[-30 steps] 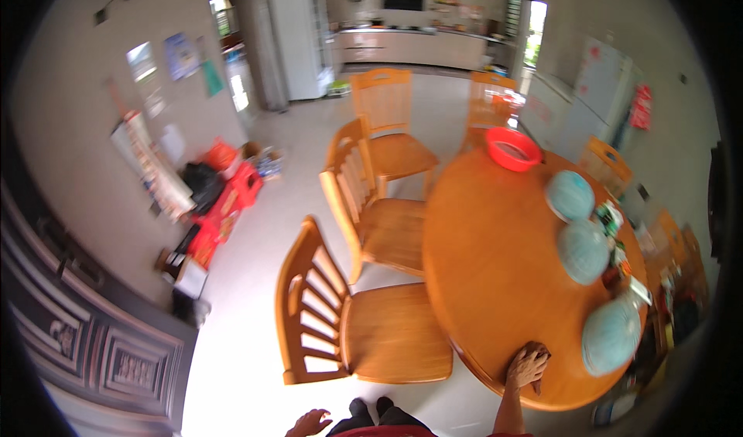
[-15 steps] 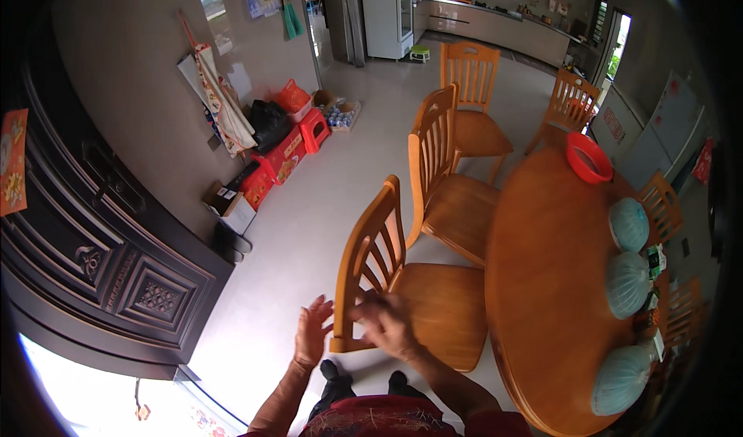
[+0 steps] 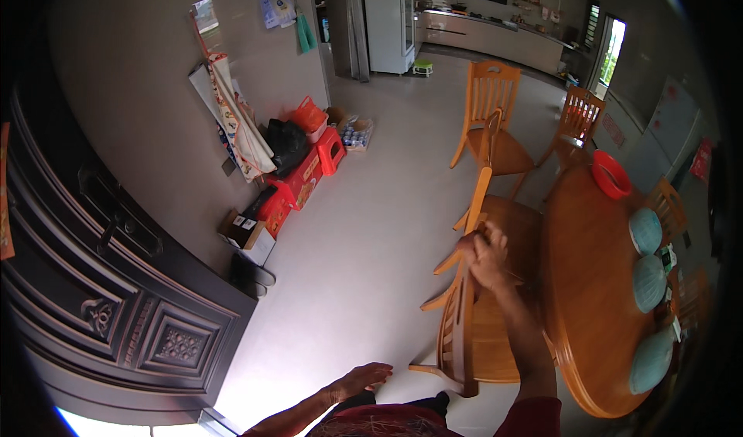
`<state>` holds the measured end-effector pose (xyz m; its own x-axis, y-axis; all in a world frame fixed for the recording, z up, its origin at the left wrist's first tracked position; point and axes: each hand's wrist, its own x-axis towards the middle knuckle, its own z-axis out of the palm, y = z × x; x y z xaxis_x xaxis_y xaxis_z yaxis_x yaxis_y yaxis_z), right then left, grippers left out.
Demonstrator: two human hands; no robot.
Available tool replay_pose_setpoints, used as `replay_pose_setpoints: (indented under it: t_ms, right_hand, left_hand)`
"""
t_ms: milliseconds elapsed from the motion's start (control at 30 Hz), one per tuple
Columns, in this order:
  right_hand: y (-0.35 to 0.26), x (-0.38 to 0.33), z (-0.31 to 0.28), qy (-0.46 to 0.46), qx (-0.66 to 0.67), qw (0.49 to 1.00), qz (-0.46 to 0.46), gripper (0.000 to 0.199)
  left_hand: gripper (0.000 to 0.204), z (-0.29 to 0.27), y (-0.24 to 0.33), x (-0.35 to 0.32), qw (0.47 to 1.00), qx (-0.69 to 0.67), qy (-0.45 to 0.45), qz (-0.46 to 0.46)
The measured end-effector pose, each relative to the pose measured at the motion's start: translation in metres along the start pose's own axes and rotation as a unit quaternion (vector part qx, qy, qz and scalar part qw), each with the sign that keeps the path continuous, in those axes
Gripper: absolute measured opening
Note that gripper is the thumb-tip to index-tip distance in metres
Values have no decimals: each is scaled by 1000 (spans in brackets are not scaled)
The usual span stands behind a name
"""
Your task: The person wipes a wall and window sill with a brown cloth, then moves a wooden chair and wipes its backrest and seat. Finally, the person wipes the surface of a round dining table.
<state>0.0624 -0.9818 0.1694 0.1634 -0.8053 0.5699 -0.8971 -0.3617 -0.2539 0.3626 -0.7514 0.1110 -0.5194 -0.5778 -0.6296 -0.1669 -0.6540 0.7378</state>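
My right hand [image 3: 487, 259] is reached forward over the top of the nearest wooden chair [image 3: 458, 332], its fingers apart. It looks close to the top end of the backrest; whether it touches the wood I cannot tell. Low in front of my body, my left hand [image 3: 362, 380] hangs with its fingers stretched out and nothing in it. Beyond the nearest chair stands a second wooden chair [image 3: 485, 170], its back seen nearly edge-on. Both seats are beside the oval wooden table [image 3: 592, 282].
On the table are a red basin [image 3: 611, 175] and several pale blue-green domed covers [image 3: 648, 284]. A third chair [image 3: 491, 100] stands farther off. At left are a dark carved door [image 3: 166, 336], a cardboard box [image 3: 251, 237] and a red stool [image 3: 331, 149].
My right hand has moved forward and right, along the chair back. My left hand has dropped lower, away from the chair. The view has turned left and shifted, so the chairs appear farther right.
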Motion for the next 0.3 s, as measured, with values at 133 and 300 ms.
replay_pose_setpoints:
  t_ms: [133, 300]
  right_hand:
    - [50, 16, 49, 25, -10, 982, 185, 25]
    - [48, 13, 67, -151, 32, 938, 309, 55]
  left_hand:
    - [50, -58, -7, -11, 998, -20, 52, 2]
    - [43, -121, -10, -10, 987, -103, 119, 13]
